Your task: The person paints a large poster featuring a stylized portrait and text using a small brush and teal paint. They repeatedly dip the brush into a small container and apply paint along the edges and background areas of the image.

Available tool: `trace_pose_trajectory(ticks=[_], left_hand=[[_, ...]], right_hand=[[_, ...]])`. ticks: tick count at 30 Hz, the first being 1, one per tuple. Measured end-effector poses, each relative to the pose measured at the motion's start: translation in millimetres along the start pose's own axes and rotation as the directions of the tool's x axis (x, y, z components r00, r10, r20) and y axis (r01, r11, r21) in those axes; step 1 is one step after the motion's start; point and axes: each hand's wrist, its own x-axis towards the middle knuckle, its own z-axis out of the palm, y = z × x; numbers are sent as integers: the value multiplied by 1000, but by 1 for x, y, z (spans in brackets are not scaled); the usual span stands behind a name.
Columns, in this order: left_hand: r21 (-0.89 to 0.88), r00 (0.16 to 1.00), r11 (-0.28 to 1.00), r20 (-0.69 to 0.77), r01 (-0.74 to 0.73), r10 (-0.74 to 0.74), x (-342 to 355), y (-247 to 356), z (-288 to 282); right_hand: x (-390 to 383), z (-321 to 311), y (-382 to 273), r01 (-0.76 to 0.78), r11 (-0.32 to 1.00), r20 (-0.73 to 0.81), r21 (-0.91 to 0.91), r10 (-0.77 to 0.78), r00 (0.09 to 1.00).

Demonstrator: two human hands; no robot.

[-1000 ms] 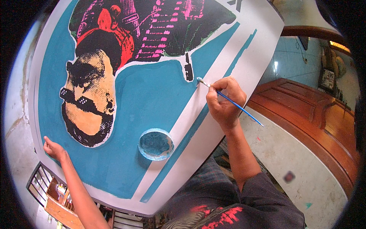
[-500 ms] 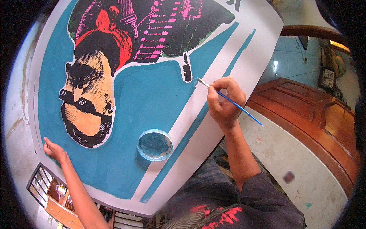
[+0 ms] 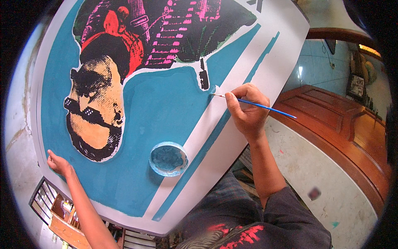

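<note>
Swung flatter since the earlier frame, the blue brush [image 3: 277, 111] dips its tip slightly lower. Lower left, the left hand [image 3: 60, 164] sits curled at the painted board's [image 3: 153, 108] edge, grip impossible to judge; below centre, a blue-smeared bowl [image 3: 159, 171] rests on it; right of centre, the right hand [image 3: 248, 108] pinches the brush, bristles beside a white stripe [image 3: 205, 124].
</note>
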Motion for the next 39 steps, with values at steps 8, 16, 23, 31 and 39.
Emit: trace_pose_trajectory(ticks=[8,16,23,31,39], left_hand=[[-5,1000,1000,0,-8,8,-3,5,0],[-5,1000,1000,11,-2,2,2,-2,-2],[-10,1000,1000,5,7,-7,3,-4,1],[14,1000,1000,-9,18,-18,-1,3,1],[-7,999,999,0,40,-40,4,-3,1]], right_hand=[[-3,3,4,1,1000,-109,-21,-3,994],[0,6,0,15,997,-73,-81,-20,997],[-4,4,5,58,998,-129,-39,-62,990],[-2,6,1,14,998,-108,-65,-21,994],[-4,5,8,129,991,-131,-47,-134,982]])
